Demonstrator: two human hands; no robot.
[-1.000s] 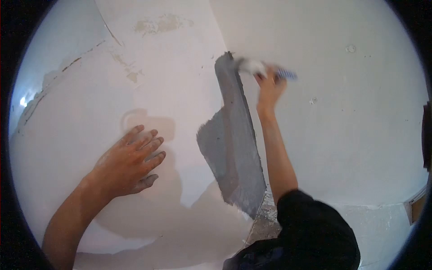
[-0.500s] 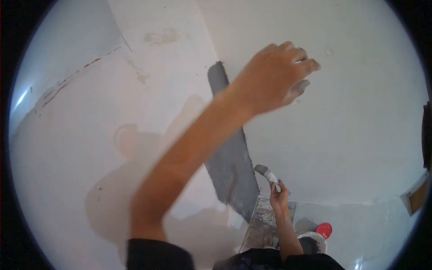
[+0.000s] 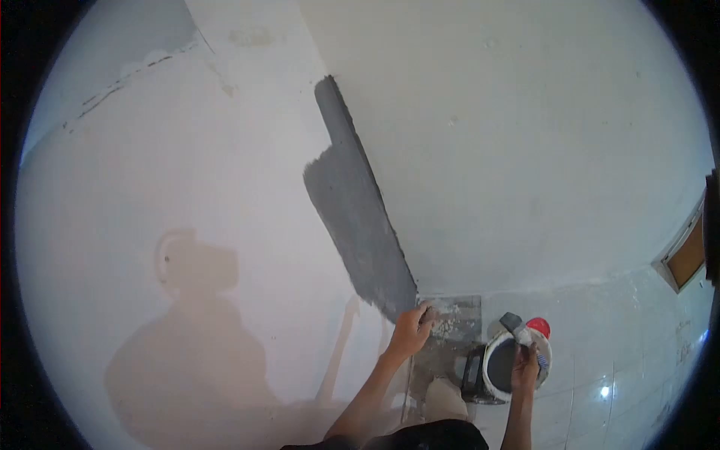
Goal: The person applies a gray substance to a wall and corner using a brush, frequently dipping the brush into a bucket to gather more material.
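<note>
In my right hand [image 3: 526, 367] is a paintbrush [image 3: 512, 322] with grey-coated bristles, its head pointing up and away from me. The hand is over a white bucket [image 3: 548, 358] of dark grey coating [image 3: 501, 365]. My left hand [image 3: 409, 334] is low beside the wall corner, near the bottom of a wet grey coated strip [image 3: 352, 217]. Its fingers are bent, with the thumb apart from them, and I make out nothing held there. The strip runs up the left wall along the corner.
A worn, spattered floor patch [image 3: 465, 309] lies at the corner's foot. A red round object [image 3: 538, 327] is behind the bucket, and a black item [image 3: 472, 375] stands to its left. Pale floor tiles [image 3: 592, 352] extend right. A brown framed panel [image 3: 685, 255] is at far right.
My left hand has dropped from high in front of the wall to the foot of the corner. My right hand has moved right and down with the paintbrush, over the bucket. The view has shifted.
</note>
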